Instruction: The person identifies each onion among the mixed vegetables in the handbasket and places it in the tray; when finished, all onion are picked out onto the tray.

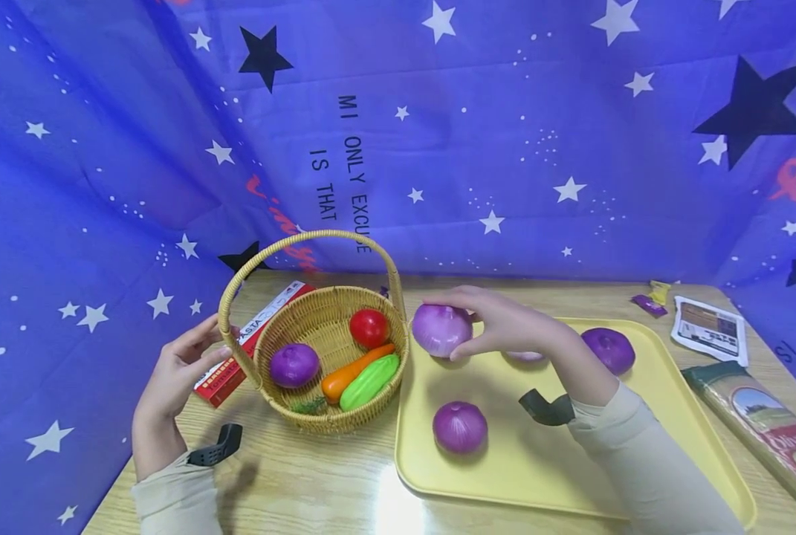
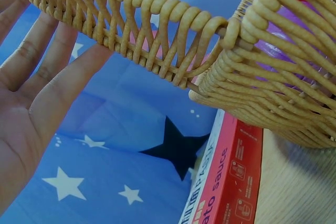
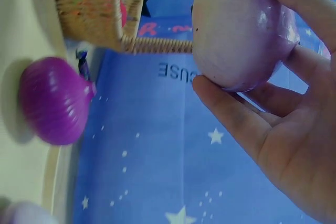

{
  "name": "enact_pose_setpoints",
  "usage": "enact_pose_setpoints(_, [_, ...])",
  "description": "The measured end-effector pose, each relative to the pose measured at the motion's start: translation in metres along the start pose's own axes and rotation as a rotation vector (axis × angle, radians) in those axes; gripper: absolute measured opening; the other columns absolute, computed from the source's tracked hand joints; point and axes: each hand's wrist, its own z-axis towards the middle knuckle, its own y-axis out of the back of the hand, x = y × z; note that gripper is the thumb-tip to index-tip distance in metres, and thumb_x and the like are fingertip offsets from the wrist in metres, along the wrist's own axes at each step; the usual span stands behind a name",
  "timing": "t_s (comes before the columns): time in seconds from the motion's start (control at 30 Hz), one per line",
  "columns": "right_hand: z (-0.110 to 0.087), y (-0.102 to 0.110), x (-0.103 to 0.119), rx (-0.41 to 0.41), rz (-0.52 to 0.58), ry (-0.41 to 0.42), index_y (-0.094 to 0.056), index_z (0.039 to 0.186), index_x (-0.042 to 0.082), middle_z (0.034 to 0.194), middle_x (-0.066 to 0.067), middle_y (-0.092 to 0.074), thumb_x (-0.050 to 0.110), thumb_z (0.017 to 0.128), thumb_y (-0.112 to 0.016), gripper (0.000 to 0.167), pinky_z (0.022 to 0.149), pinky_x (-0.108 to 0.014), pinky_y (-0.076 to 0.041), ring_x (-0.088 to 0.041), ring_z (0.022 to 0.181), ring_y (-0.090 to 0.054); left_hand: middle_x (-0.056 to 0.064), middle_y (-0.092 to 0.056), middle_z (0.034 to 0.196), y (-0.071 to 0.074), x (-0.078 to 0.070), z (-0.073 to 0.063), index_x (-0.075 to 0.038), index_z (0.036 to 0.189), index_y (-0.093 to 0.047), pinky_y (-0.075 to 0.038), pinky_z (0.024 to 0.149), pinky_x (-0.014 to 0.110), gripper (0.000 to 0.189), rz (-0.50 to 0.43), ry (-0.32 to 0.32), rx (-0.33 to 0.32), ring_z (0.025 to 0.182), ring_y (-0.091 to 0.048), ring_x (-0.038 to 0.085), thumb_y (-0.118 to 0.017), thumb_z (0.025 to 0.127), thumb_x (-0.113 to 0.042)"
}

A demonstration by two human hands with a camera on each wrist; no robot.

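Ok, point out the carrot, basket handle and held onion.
Carrot (image 1: 356, 374): head view, middle of its body.
Basket handle (image 1: 324, 234): head view, top of its arch.
Held onion (image 3: 239, 30): right wrist view, its pale side.

Left hand (image 1: 170, 371) loose, right hand (image 1: 498, 319) doing the gripping
So the left forearm (image 1: 177, 498) runs up from the near left, wrist bare, fingers (image 2: 68, 82) pretty much straight, palm showing in the left wrist view. The right forearm (image 1: 652, 461) slants in from the near right toward far left, thumb and fingers curved into a pinch, raised and pointing left.
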Motion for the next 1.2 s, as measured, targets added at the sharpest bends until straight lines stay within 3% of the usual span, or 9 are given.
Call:
enact_pose_setpoints(0.17, [-0.016,0.003,-0.012,-0.029,-0.030,0.001,-0.045,0.140,0.014,0.141,-0.007,-0.050,0.029,0.070,-0.082,0.081,0.097,-0.041,-0.050,-0.025,0.123,-0.053,-0.009,-0.069,0.110,0.000,-0.001,0.000,0.006,0.136,-0.044,-0.051,0.089,0.014,0.051,-0.005,0.006,0.002,0.104,-0.063,0.001,-0.053,0.086,0.015])
enact_pose_setpoints(0.33, [-0.034,0.009,-0.021,-0.051,-0.038,-0.068,-0.044,0.141,0.017,0.140,-0.006,-0.050,0.027,0.070,-0.082,0.081,0.098,-0.043,-0.049,-0.025,0.122,-0.053,-0.009,-0.069,0.110,-0.002,-0.001,0.000,0.005,0.137,-0.044,-0.051,0.089,0.014,0.050,-0.008,0.020,-0.002,0.103,-0.063,0.000,-0.055,0.088,0.010])
enact_pose_setpoints(0.53, [-0.049,0.014,-0.027,-0.057,0.016,-0.158,-0.043,0.141,0.023,0.139,-0.004,-0.050,0.029,0.072,-0.081,0.079,0.095,-0.041,-0.049,-0.023,0.119,-0.054,-0.009,-0.069,0.110,-0.002,-0.004,-0.001,0.003,0.137,-0.045,-0.051,0.088,0.013,0.053,-0.008,0.024,-0.010,0.102,-0.064,0.000,-0.051,0.086,0.017])
enact_pose_setpoints(0.73, [-0.054,0.018,-0.031,-0.079,-0.022,-0.134,-0.044,0.140,0.020,0.137,-0.006,-0.051,0.031,0.072,-0.081,0.079,0.094,-0.041,-0.049,-0.024,0.118,-0.054,-0.010,-0.068,0.110,-0.003,-0.006,-0.002,0.002,0.137,-0.046,-0.052,0.086,0.013,0.052,0.012,0.020,-0.007,0.100,-0.064,0.000,-0.050,0.087,0.017])
enact_pose_setpoints(0.9, [-0.057,0.018,-0.032,-0.073,0.063,-0.154,-0.044,0.140,0.018,0.137,-0.007,-0.050,0.025,0.072,-0.081,0.077,0.095,-0.043,-0.050,-0.024,0.117,-0.053,-0.009,-0.069,0.110,-0.003,-0.006,-0.002,0.002,0.137,-0.045,-0.052,0.086,0.014,0.053,0.004,0.019,-0.005,0.100,-0.065,0.001,-0.049,0.087,0.018])
enact_pose_setpoints(1.2, [-0.070,0.014,-0.033,-0.085,0.206,-0.224,-0.043,0.140,0.020,0.137,-0.007,-0.049,0.015,0.069,-0.081,0.080,0.089,-0.034,-0.050,-0.026,0.116,-0.050,-0.006,-0.069,0.111,-0.003,-0.007,-0.002,0.005,0.137,-0.043,-0.052,0.085,0.014,0.052,0.002,0.025,-0.009,0.101,-0.064,0.000,-0.050,0.087,0.017])
